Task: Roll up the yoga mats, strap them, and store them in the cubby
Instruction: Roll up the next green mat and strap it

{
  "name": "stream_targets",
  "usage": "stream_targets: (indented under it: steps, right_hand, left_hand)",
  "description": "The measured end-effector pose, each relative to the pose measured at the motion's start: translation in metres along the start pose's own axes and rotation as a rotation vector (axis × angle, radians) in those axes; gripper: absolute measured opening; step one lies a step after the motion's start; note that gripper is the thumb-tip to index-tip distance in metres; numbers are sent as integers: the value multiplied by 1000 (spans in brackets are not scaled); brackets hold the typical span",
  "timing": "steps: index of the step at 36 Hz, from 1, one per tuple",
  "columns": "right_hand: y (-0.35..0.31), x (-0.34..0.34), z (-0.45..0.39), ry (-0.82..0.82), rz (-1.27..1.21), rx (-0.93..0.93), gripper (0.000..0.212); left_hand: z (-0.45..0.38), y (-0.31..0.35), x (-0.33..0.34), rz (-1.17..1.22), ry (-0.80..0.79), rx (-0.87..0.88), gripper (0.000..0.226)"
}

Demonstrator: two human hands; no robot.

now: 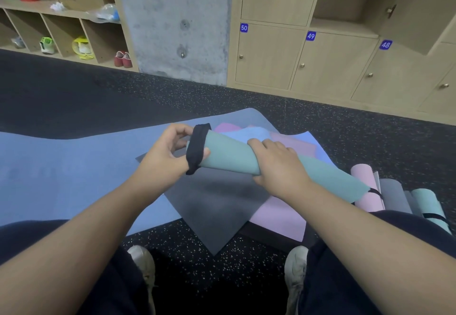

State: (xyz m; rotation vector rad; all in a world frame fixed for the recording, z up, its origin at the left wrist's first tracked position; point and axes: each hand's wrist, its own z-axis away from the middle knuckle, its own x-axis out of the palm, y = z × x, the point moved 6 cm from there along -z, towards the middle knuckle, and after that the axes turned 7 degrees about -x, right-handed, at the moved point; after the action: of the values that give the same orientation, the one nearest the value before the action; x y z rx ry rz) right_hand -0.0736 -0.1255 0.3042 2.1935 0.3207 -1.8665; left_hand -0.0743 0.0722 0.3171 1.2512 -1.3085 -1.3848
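A rolled teal mat point(229, 153) is held above the floor between both hands. My right hand point(278, 164) grips its middle, fingers wrapped over the top. A black strap point(196, 148) loops round the roll's left end, and my left hand point(167, 152) pinches that strap, thumb on the mat. The roll's right end point(338, 179) flares loose. Under it lie flat mats: dark grey point(214, 206), pink point(278, 216) and a large blue one point(74, 166). Rolled pink point(365, 191), grey point(394, 196) and teal point(429, 206) mats lie at the right.
Numbered wooden lockers point(269, 55) line the wall ahead, with one open cubby point(345, 6) at upper right, its door swung out. A concrete pillar point(177, 23) stands centre. Shoe cubbies point(61, 36) are at left. My shoes point(143, 263) rest on black speckled floor.
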Motion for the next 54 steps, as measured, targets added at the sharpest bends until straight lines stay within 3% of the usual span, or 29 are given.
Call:
stream_targets:
  steps: [6,11,17,21,23,29,32,35,38,41,44,47,51,54]
  right_hand:
    - [-3,-2,2,-7,12,-7,51]
    - [-8,-3,5,3,39,-41,48]
    - [-18,-1,5,22,65,-97,46]
    - [-11,-5,3,29,-6,-22,48]
    - [-9,-5,2,30,-64,14,51]
    - [-11,-3,0,72,-183,40,49]
    - [-10,-2,-1,61,-177,58,47]
    - [-9,-2,-1,45,-117,64,50]
    - [-12,0,-1,34,-47,39,50]
    - [-15,1,0,47,21,-4,47]
    - [-18,5,1,54,66,-41,45]
    - [-23,10,1,69,121,-88,49]
    - [-23,9,1,59,125,-99,52]
    - [-22,8,3,54,118,-85,50]
  left_hand:
    - [-3,0,-4,-13,17,15,45]
    - [-2,-3,-4,-13,3,-14,57]
    - [-1,-16,3,-434,-74,-77,53]
    - [-5,-11,-5,-56,23,-80,59]
    - [-2,-10,-3,81,-1,-87,64]
    - [0,-19,6,43,-82,-144,78]
    - [-1,-15,2,-89,51,-45,80]
    - [3,4,-10,-334,282,265,89]
    - [6,18,-8,-719,266,506,68]
    - [5,12,1,-1002,173,511,57]
    - [4,1,9,-1147,65,407,55]
    - [4,-8,12,-1270,11,289,69]
    - [0,-7,1,-1281,99,128,81]
    - [1,-7,4,-1248,25,199,72]
